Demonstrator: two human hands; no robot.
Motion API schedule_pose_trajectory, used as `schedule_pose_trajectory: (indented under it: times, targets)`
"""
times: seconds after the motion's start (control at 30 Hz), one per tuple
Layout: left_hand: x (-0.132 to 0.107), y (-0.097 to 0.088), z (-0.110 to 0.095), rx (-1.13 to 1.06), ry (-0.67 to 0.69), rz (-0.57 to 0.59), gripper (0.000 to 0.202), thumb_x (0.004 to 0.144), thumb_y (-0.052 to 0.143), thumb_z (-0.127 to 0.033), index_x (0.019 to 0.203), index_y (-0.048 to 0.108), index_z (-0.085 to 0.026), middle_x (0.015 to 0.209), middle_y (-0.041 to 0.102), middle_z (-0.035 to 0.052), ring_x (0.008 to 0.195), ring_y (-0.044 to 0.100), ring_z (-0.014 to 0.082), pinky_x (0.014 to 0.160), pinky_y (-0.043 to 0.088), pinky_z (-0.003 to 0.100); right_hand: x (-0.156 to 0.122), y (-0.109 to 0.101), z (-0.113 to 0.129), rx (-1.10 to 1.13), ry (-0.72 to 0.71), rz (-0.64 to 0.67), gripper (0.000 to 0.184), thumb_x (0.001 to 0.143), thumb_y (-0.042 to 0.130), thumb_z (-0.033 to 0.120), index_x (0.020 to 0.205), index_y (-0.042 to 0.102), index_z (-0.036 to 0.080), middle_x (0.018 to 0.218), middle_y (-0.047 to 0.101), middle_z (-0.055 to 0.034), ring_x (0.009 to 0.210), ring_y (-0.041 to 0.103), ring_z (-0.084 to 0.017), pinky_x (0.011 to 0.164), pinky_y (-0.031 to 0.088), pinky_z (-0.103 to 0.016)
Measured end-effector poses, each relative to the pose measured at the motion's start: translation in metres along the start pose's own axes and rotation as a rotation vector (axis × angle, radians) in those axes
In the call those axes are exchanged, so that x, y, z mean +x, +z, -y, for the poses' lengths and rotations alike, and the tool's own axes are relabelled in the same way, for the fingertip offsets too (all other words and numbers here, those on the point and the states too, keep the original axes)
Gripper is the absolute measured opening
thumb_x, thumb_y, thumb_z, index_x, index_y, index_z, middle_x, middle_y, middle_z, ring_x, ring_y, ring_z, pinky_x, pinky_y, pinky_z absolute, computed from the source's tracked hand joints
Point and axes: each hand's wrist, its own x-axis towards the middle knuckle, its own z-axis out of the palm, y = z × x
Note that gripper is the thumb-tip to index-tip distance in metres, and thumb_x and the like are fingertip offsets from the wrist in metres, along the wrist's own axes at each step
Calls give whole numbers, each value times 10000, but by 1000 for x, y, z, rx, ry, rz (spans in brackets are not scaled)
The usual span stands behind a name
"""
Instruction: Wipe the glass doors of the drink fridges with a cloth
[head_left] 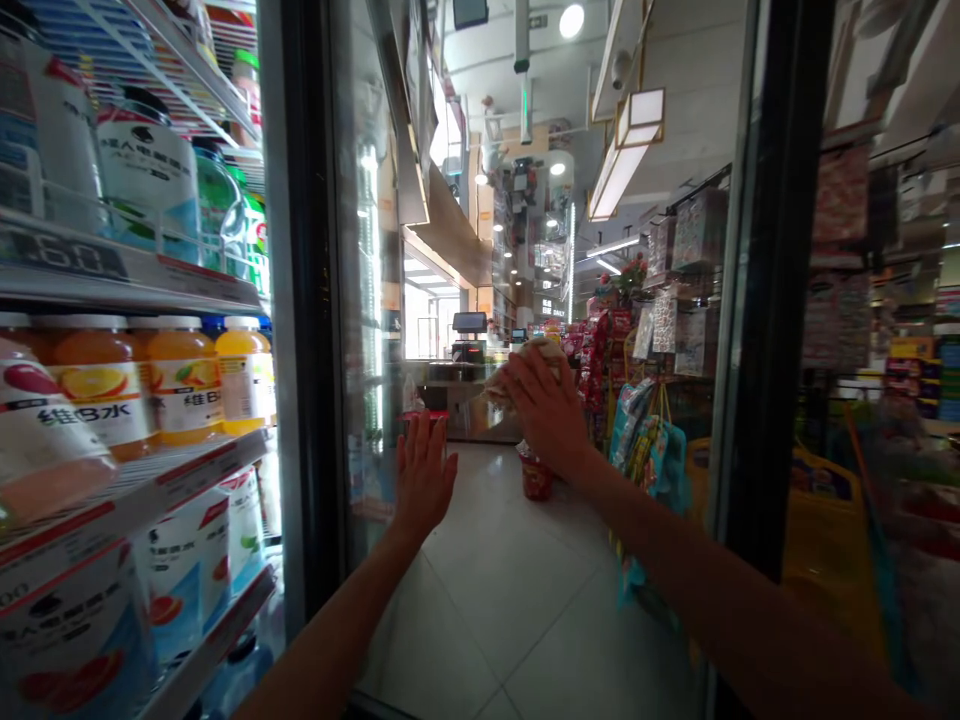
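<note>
In front of me is a glass door (465, 600) in a dark frame, the shop showing through it. My left hand (424, 478) lies flat against the lower left part of the pane, fingers stretched upward and nothing in them. Higher and to the right, my right hand (546, 412) presses a pale, crumpled cloth (551, 350) to the glass. Much of the cloth is hidden under my fingers; its edges show above the hand and to its left.
Lit cooler shelves at left carry orange drink bottles (183, 385) and white-labelled bottles (146, 170). Through the glass appear a counter with a screen (469, 322), a red patterned bucket (535, 475) on the tiled floor, and hanging goods (651, 450). The door's dark right frame (780, 300) stands beyond my right arm.
</note>
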Motion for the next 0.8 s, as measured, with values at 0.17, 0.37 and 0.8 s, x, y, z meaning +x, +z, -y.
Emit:
schedule_pose_trajectory:
  times: [0.17,0.37,0.8]
  targets:
    - [9,-3,10,-37,-1,-25,528,891,372,-297,1395,259,-186,1465,252,136,1377,146,248,1091,196,506,-1,5,7,60,-376,56,364,872,409,198,1223,509,196,1349,470,-29,1296,331,-208,1097,224,-463]
    - [25,-16,-25,-380,-115,-144,484,913,322,-295,1384,266,-199,1445,310,108,1344,263,200,1087,283,416,21,10,4,58,-16,-55,442,865,388,135,1306,413,155,1414,365,-116,1338,264,-242,1088,228,-510]
    - [57,24,-129,-281,7,-192,577,894,364,-380,1391,227,-121,1470,223,163,1386,97,261,1101,158,524,-38,-41,-56,-79,108,-60,444,877,408,259,1311,407,166,1396,392,-127,1346,259,-223,1108,89,-480]
